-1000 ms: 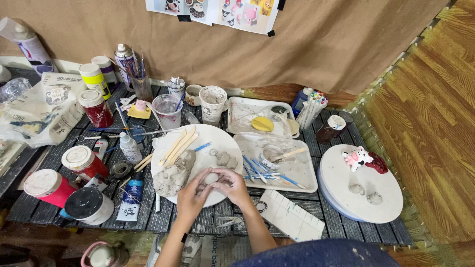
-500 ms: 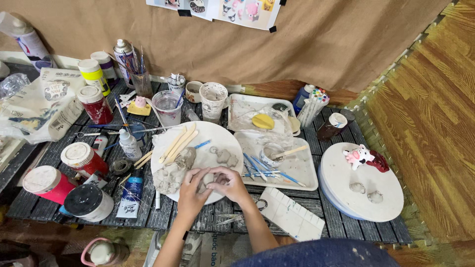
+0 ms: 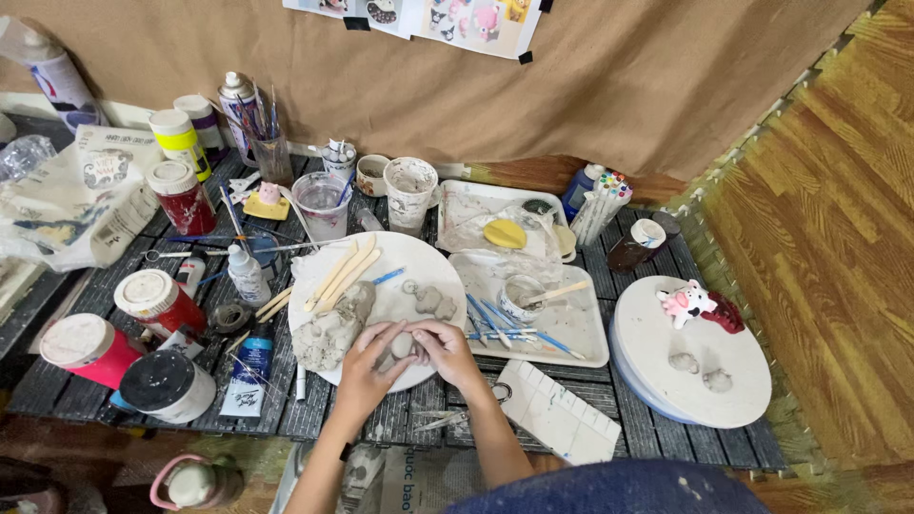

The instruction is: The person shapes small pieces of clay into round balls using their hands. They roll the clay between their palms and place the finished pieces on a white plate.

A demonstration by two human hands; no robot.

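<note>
Both hands, left hand [image 3: 367, 360] & right hand [image 3: 446, 346], closed on grey clay lump [image 3: 403, 345] over white round board [image 3: 381, 303] on counter [image 3: 400, 419].

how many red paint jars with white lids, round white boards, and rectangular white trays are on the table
Red paint jars with white lids: 3, one at the back, one mid-left, one at the front left
Round white boards: 2, one under both hands, one on the right
Rectangular white trays: 2, back and front
Total: 7

clay piece [image 3: 402, 345] mostly hidden by fingers [image 3: 386, 335]
</note>
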